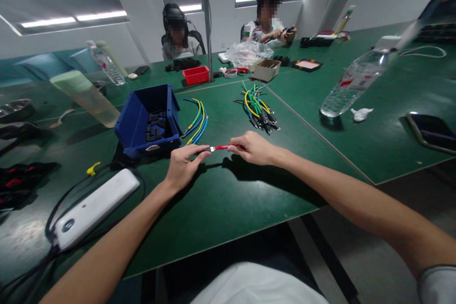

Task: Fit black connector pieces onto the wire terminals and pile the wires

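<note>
Between my hands runs a thin red piece with a bright metal end, held level just above the green table; it looks like a wire with a terminal, but my fingers hide much of it. My left hand is closed in a pinch at the metal end, where a bit of something dark shows. The red end is pinched by my right hand. Beyond the right hand lies a bundle of wires, green, yellow and blue, with black sleeves and ring ends. Several blue and yellow wires curve beside the blue bin.
Small black parts lie inside the blue bin. A white power strip with cables is at left. Bottles stand on both sides, and a phone lies far right. Behind a red tray, two people sit across the table.
</note>
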`<state>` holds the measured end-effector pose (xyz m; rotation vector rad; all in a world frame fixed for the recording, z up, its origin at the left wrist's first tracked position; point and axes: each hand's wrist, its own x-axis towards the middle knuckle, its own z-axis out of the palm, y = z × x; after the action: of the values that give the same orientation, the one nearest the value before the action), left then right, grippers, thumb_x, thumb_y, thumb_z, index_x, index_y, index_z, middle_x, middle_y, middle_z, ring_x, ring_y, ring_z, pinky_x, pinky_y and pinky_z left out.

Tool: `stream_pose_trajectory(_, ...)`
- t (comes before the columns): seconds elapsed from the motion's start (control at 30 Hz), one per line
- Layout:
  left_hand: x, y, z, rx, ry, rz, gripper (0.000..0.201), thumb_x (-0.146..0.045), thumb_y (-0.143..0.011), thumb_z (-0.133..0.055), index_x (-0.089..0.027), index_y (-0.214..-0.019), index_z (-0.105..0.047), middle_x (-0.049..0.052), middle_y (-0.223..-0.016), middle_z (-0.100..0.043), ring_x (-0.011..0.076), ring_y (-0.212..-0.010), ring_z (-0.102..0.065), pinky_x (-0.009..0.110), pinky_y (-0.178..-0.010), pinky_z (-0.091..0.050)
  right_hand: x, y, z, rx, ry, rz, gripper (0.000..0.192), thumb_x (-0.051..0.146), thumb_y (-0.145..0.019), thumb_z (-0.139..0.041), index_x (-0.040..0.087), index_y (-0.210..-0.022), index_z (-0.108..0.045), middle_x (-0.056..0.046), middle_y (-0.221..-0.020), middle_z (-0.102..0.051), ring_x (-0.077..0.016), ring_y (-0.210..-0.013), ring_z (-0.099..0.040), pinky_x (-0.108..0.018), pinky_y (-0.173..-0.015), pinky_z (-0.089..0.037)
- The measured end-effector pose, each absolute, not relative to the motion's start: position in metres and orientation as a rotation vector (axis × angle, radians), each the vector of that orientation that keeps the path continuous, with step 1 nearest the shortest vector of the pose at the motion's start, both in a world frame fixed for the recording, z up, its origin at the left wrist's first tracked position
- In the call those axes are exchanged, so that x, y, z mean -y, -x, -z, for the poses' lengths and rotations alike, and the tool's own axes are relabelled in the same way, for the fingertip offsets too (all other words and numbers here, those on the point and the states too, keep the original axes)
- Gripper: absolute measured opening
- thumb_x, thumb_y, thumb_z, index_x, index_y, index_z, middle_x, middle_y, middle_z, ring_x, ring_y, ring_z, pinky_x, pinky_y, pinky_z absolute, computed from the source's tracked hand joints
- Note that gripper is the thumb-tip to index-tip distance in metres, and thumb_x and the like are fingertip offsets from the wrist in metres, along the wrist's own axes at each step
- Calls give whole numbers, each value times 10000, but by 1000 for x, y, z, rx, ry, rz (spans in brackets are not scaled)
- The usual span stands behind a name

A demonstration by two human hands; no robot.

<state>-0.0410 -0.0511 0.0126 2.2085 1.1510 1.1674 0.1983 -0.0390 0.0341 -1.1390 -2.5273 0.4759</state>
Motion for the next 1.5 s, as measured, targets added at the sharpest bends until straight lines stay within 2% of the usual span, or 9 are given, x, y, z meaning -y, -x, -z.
stream_pose_trajectory(0.2,59,36,-13,-1122,-2153,-1179,181,-294,-811,-636,-190,-936,-716,43,-832,-730,158,-723,-666,272,-717,-516,46,-195,-34,2520,1098,-553,305,346,-924,-404,170,-770,-600,30,-513,-399,-84,-465,-281,-264,-528,-170)
stream_pose_trajectory(0.37,65,30,-20,-1087,-2106,-1182,157,-268,-813,-638,-187,-926,-711,30,-771,-718,141,-683,-654,247,-672,-509,55,-189,-34,2520,1099,-498,301,335,-928,-377,175,-806,-601,13,-518,-441,-96,-463,-313,-272,-527,-175)
stream_pose_trajectory(0.57,59,28,-15,-1098,-2101,-1173,153,-281,-811,-639,-186,-905,-714,42,-815,-723,146,-699,-656,251,-669,-514,57,-184,-26,2516,1146,-425,334,340,-944,-340,174,-866,-619,-18,-561,-534,-107,-474,-383,-274,-536,-183)
stream_pose_trajectory(0.7,51,31,-6,-1079,-2220,-1071,200,-310,-828,-614,-184,-948,-713,67,-847,-725,169,-741,-665,276,-696,-508,47,-186,-23,2599,1192,-297,322,351,-931,-371,177,-871,-636,-36,-581,-575,-117,-483,-414,-282,-546,-178)
stream_pose_trajectory(0.87,50,32,-6,-1070,-2378,-1020,236,-303,-856,-571,-187,-1023,-690,70,-875,-722,162,-752,-660,283,-715,-504,36,-193,-29,2630,1124,-285,315,357,-915,-406,178,-881,-663,-31,-584,-579,-114,-501,-425,-268,-553,-199)
stream_pose_trajectory(1.13,53,41,-21,-1172,-2465,-1272,226,-273,-861,-555,-163,-1017,-677,78,-949,-714,163,-839,-664,280,-805,-496,24,-209,-29,2450,1208,-268,348,402,-900,-442,156,-874,-687,-26,-604,-573,-107,-531,-417,-249,-561,-214)
stream_pose_trajectory(1.3,40,65,-54,-1611,-2370,-1582,254,-297,-852,-533,-152,-1012,-665,81,-973,-692,182,-865,-640,293,-810,-480,18,-220,-34,2366,1277,-179,369,397,-918,-407,154,-911,-684,-33,-628,-587,-115,-562,-449,-246,-572,-230)
stream_pose_trajectory(1.4,17,83,-70,-1767,-2365,-1399,279,-321,-837,-518,-146,-997,-666,92,-976,-690,194,-849,-634,293,-775,-481,18,-221,-35,2372,1286,-145,376,408,-921,-403,158,-918,-683,-37,-630,-599,-120,-565,-465,-248,-569,-232)
stream_pose_trajectory(1.5,-12,103,-81,-1920,-2353,-825,313,-394,-796,-534,-175,-975,-668,78,-922,-708,214,-803,-647,293,-723,-485,19,-219,-32,2400,1296,-135,380,422,-918,-407,162,-898,-683,-43,-643,-616,-123,-566,-481,-249,-567,-236)
